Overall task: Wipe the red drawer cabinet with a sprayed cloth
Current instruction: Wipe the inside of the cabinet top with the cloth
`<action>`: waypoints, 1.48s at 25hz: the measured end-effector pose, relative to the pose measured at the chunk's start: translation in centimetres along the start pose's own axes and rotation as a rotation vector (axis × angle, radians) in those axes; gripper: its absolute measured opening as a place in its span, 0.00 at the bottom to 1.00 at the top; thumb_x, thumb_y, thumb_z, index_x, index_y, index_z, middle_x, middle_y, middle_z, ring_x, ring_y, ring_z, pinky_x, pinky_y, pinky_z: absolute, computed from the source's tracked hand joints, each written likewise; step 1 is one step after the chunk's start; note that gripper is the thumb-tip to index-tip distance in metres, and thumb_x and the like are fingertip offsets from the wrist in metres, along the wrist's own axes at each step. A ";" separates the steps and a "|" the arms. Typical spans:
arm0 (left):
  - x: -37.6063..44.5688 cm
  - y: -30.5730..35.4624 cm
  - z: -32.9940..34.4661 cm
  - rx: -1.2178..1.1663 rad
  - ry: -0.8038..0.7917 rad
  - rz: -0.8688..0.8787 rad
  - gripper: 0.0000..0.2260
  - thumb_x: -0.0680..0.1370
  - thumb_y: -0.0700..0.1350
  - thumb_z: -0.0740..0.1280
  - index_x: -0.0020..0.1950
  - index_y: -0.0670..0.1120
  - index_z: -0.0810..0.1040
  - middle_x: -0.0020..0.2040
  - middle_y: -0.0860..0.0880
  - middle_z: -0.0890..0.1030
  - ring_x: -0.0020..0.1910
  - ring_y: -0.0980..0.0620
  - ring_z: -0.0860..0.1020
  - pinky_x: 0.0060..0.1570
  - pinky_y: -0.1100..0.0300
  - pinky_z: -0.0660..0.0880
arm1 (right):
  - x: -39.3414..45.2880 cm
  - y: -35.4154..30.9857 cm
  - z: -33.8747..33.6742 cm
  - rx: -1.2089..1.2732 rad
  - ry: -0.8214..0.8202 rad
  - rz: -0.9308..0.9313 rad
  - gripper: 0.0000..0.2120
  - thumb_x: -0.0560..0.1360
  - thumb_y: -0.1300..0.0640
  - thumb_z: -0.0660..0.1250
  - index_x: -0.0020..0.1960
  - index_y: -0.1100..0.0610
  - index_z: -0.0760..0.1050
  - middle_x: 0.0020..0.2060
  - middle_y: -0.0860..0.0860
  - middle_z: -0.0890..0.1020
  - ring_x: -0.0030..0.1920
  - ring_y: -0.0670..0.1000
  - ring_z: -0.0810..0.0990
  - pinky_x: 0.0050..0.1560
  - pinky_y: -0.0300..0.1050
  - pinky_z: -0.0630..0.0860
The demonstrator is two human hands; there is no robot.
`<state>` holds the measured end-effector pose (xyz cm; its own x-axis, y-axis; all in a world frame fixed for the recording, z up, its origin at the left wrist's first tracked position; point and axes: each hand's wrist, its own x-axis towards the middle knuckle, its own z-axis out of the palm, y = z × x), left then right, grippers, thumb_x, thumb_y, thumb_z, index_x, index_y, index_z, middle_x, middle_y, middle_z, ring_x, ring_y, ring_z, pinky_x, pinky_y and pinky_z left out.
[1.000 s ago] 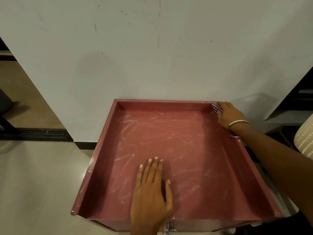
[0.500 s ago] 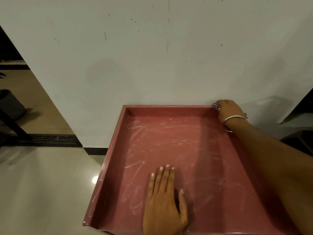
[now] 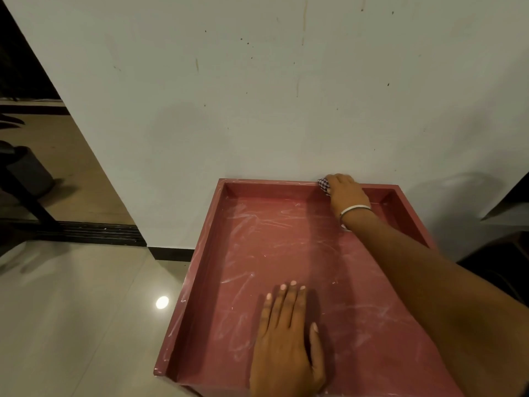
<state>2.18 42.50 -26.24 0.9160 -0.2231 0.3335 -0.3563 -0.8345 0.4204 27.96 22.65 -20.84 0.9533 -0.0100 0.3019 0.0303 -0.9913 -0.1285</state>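
Observation:
The red drawer cabinet's top (image 3: 200, 282) is a shallow raised-rim tray, seen from above and streaked with white smears. My left hand (image 3: 286, 342) rests flat on the tray floor near the front edge, fingers straight. My right hand (image 3: 345, 190) reaches to the back rim, right of its middle, and grips a small checked cloth (image 3: 324, 184) bunched against the rim where it meets the wall. Most of the cloth is hidden under my fingers. A silver bangle sits on my right wrist.
A white wall (image 3: 286, 96) stands directly behind the cabinet. Glossy beige floor tiles (image 3: 71, 310) lie to the left, with a black floor track (image 3: 94, 232) and dark furniture at the far left. Dark shapes sit at the right edge.
My right hand has slid the cloth leftward along the back rim, away from the back right corner. My left hand stays flat on the tray floor. The view has shifted to the left.

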 end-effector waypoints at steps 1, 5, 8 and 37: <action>-0.1 0.0 -0.1 -0.010 0.005 -0.003 0.25 0.75 0.51 0.59 0.72 0.46 0.71 0.73 0.52 0.70 0.73 0.53 0.65 0.71 0.52 0.58 | -0.1 0.6 -0.1 0.000 0.002 0.014 0.17 0.77 0.65 0.56 0.65 0.61 0.69 0.63 0.60 0.74 0.65 0.61 0.69 0.65 0.53 0.66; -0.6 -1.0 -0.7 -0.016 0.002 0.028 0.25 0.74 0.50 0.59 0.72 0.47 0.71 0.72 0.53 0.70 0.73 0.54 0.64 0.72 0.54 0.56 | -0.3 1.5 -0.4 -0.006 -0.010 0.068 0.18 0.76 0.67 0.57 0.66 0.63 0.68 0.63 0.62 0.73 0.64 0.62 0.68 0.67 0.53 0.64; -1.1 -2.8 -1.7 0.008 -0.022 0.048 0.26 0.74 0.49 0.59 0.72 0.47 0.69 0.72 0.53 0.70 0.73 0.55 0.64 0.72 0.54 0.56 | -0.2 0.0 -0.2 -0.045 -0.023 0.150 0.22 0.71 0.68 0.63 0.64 0.63 0.68 0.62 0.62 0.73 0.63 0.63 0.69 0.67 0.53 0.64; -1.7 -7.3 -4.0 0.047 -0.022 -0.052 0.27 0.75 0.55 0.58 0.73 0.49 0.68 0.73 0.54 0.68 0.73 0.56 0.65 0.72 0.54 0.53 | 2.4 -16.3 4.0 0.101 -0.014 0.011 0.22 0.72 0.66 0.59 0.67 0.60 0.68 0.66 0.59 0.72 0.67 0.61 0.66 0.70 0.52 0.61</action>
<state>2.50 51.03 -26.50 0.9370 -0.1898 0.2932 -0.2998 -0.8679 0.3960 30.97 39.28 -21.84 0.9578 -0.0179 0.2869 0.0496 -0.9727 -0.2265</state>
